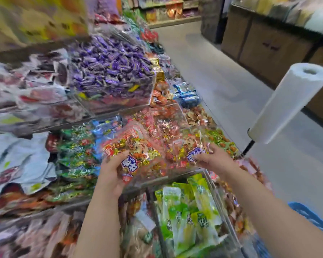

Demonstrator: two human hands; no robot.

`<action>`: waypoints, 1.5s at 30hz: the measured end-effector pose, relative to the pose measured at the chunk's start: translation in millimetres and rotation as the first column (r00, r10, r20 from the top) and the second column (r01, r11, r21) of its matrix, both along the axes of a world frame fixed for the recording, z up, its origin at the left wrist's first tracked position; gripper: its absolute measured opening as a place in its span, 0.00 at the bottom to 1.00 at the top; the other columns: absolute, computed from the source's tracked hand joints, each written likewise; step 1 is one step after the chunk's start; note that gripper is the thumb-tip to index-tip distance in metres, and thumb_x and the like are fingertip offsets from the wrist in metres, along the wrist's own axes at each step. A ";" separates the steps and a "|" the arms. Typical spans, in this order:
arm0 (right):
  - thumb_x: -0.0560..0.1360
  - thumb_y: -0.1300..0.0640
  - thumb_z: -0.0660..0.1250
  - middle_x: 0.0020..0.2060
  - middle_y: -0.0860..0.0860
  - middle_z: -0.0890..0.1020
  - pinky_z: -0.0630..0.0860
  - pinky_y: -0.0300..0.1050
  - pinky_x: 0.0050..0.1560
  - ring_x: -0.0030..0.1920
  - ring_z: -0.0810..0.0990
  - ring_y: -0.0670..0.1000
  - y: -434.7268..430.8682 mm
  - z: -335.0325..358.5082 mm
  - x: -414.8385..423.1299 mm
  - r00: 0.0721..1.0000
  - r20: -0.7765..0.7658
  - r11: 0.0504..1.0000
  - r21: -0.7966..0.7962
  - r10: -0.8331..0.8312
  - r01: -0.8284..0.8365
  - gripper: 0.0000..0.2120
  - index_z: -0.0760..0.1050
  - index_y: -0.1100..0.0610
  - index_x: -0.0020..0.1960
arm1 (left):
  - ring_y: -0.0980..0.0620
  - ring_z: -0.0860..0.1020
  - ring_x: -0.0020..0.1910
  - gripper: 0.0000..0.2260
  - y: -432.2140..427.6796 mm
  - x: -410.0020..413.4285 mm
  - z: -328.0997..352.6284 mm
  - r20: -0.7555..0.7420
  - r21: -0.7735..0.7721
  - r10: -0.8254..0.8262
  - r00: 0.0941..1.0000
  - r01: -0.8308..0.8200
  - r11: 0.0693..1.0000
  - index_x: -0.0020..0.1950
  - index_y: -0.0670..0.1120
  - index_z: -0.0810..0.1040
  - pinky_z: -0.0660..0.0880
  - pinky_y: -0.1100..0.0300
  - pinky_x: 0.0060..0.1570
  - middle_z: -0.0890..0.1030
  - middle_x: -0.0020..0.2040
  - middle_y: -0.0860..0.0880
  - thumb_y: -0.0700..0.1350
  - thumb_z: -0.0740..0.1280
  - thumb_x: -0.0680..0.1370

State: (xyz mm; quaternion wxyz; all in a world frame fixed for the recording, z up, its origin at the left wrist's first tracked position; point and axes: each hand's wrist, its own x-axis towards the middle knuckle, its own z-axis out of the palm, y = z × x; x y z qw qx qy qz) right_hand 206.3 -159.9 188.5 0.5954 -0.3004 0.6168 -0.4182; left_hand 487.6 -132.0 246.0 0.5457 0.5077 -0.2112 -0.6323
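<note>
The left hand (112, 172) is gripping a clear snack packet (138, 146), thumb pressing on its face and fingers curling behind its lower edge. The right hand (213, 161) is clutching a second packet (185, 146) of the same kind, fingers closing over its lower corner. Right at each set of fingertips a blue-violet badge is showing big white Chinese characters. A red seal is sitting beneath the left badge, and the smaller print is too blurred to read. Above the fingers, both packets are showing a cartoon figure and many small gold- and red-wrapped pieces through the film. The two packets are hovering side by side over a clear bin of similar sweets.

Just below the wrists, green pouches (186, 211) are standing in a clear bin (215, 198). Well beyond the fingertips, purple-wrapped candies (110, 67) are heaping up in another clear bin. To the right of the right fingers, a roll of thin plastic bags (289, 101) is leaning on a black stand. A blue basket (309, 215) is peeking out beside the right forearm. A grey floor (222, 71) is running toward brown cabinets (268, 43) and distant shelves.
</note>
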 end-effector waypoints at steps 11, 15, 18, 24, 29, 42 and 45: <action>0.66 0.63 0.76 0.51 0.56 0.79 0.79 0.42 0.36 0.39 0.81 0.51 -98.7 33.7 -7.2 0.994 -0.104 0.992 -0.117 0.022 -0.035 0.22 0.71 0.55 0.55 | 0.40 0.82 0.49 0.30 -63.2 0.7 -2.4 0.003 0.005 0.060 0.998 -0.060 0.998 0.67 0.37 0.72 0.81 0.51 0.37 0.81 0.58 0.38 0.43 0.72 0.66; 0.62 0.57 0.78 0.47 0.49 0.77 0.78 0.49 0.42 0.44 0.79 0.49 -132.5 43.0 -6.4 0.847 -0.531 0.981 -0.151 0.021 -0.119 0.27 0.68 0.52 0.55 | 0.40 0.82 0.51 0.31 -85.1 -0.6 -6.2 -0.002 -0.006 0.087 0.996 -0.087 0.996 0.66 0.38 0.74 0.81 0.51 0.41 0.81 0.57 0.38 0.44 0.73 0.64; 0.64 0.53 0.78 0.46 0.48 0.80 0.76 0.44 0.41 0.43 0.79 0.46 -155.7 42.0 2.2 0.893 -0.444 0.969 -0.245 -0.076 -0.040 0.26 0.69 0.51 0.57 | 0.40 0.82 0.53 0.32 -96.5 -1.8 -10.7 -0.076 0.011 0.071 0.995 -0.070 0.997 0.68 0.38 0.71 0.81 0.51 0.40 0.80 0.60 0.37 0.44 0.72 0.65; 0.75 0.48 0.67 0.58 0.51 0.79 0.71 0.42 0.49 0.56 0.78 0.53 -188.5 26.7 30.3 0.489 -0.868 0.808 -0.225 0.088 -0.544 0.21 0.72 0.51 0.66 | 0.39 0.81 0.53 0.34 -113.9 -6.0 -21.6 -0.093 0.037 0.062 0.994 -0.059 0.998 0.69 0.38 0.70 0.82 0.48 0.45 0.79 0.61 0.36 0.44 0.72 0.64; 0.79 0.55 0.58 0.54 0.54 0.80 0.68 0.45 0.35 0.50 0.79 0.58 -210.0 19.2 64.1 -0.037 -0.991 0.640 0.110 0.126 -0.761 0.19 0.62 0.47 0.69 | 0.43 0.84 0.44 0.33 -120.6 -4.8 -28.9 -0.086 0.036 0.082 0.993 -0.079 0.996 0.68 0.39 0.71 0.82 0.52 0.37 0.83 0.52 0.40 0.42 0.73 0.64; 0.69 0.42 0.72 0.62 0.53 0.76 0.72 0.48 0.52 0.59 0.75 0.57 -290.3 34.8 54.8 -0.371 -0.851 0.293 0.486 0.370 -0.823 0.37 0.61 0.50 0.73 | 0.44 0.85 0.42 0.29 -126.8 6.2 -40.4 -0.079 0.057 0.079 0.994 -0.075 0.996 0.62 0.43 0.74 0.81 0.52 0.34 0.85 0.45 0.43 0.41 0.73 0.61; 0.68 0.40 0.71 0.56 0.53 0.79 0.69 0.44 0.45 0.52 0.76 0.56 -295.3 30.9 52.2 -0.359 -0.867 0.237 0.451 0.347 -0.861 0.35 0.65 0.51 0.70 | 0.43 0.85 0.43 0.38 -127.2 8.3 -40.9 -0.066 0.075 0.060 0.996 -0.055 0.996 0.65 0.44 0.72 0.81 0.50 0.36 0.85 0.46 0.42 0.36 0.78 0.55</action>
